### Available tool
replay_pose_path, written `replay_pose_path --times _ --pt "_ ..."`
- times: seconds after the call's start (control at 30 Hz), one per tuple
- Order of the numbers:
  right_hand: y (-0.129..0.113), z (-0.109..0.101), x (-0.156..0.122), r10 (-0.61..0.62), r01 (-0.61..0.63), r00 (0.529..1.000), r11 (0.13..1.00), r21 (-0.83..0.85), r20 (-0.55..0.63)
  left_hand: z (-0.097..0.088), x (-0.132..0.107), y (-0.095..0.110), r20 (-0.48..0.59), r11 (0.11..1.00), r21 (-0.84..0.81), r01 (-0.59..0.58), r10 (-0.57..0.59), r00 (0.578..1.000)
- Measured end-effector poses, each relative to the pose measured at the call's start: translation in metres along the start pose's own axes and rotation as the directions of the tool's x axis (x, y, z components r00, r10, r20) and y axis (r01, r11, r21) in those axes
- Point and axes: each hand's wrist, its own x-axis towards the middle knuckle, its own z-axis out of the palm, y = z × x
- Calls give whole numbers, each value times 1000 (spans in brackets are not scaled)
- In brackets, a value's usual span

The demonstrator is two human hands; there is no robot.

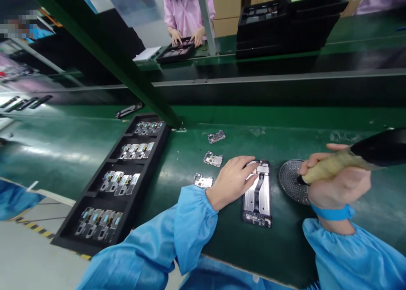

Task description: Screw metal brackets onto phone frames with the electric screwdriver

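Observation:
In front of me an opened phone body lies on the green bench, its silver inner frame and a dark ribbon cable showing. My left hand rests over its upper left part, with fingers stretched out and apart on the top end. Closed around the yellowish taped grip of a dark electric screwdriver is my right hand. The driver's tip points down over a round metal screw dish with a dimpled surface. Left of the phone lie three loose circuit boards, the nearest board close to my left wrist.
A long black tray with several circuit boards in its compartments stands on the left. A green post slants down to the bench. Across the divider, a person in pink handles a black tray beside stacked black trays.

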Motion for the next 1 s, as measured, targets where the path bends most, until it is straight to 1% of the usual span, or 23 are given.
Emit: replay_pose_path --times 0.07,0.13,0.2,0.27,0.3,0.37,0.43,0.47,0.63,0.77,0.9,1.0 --pt "3 -2 1 3 -4 1000 1000 25 6 0 0 0 -7 1000 4 -17 17 1000" --pt "6 -3 2 -23 23 1000 999 49 9 0 1 0 -21 1000 -15 -19 19 1000" --pt "7 -2 2 -64 65 998 997 46 -7 -1 6 0 -16 999 -39 23 -24 1000" --pt "6 0 2 -95 95 995 995 36 -21 -2 14 0 24 995 -19 101 -100 995" --pt "5 2 1 -87 88 996 996 31 -26 -2 18 0 52 991 10 133 -133 990" --pt "3 3 0 -42 43 999 999 31 -23 -2 27 0 94 985 73 158 -164 982" --pt "1 3 -1 -2 2 1000 999 35 -16 -1 34 -1 115 984 107 141 -153 981" --pt "1 3 -1 -1 1 1000 999 33 -11 -1 36 -1 120 985 115 128 -142 983" --pt "2 4 -2 -51 51 999 998 33 -13 3 41 -4 157 986 131 104 -124 980" --pt "6 3 -2 -53 53 999 998 40 2 1 46 -4 190 987 135 89 -114 975" --pt "6 2 -2 -52 52 999 997 47 -13 -2 49 -4 231 992 122 44 -71 970" --pt "5 2 -2 -34 35 999 998 50 -10 0 48 -3 230 991 128 44 -73 970"
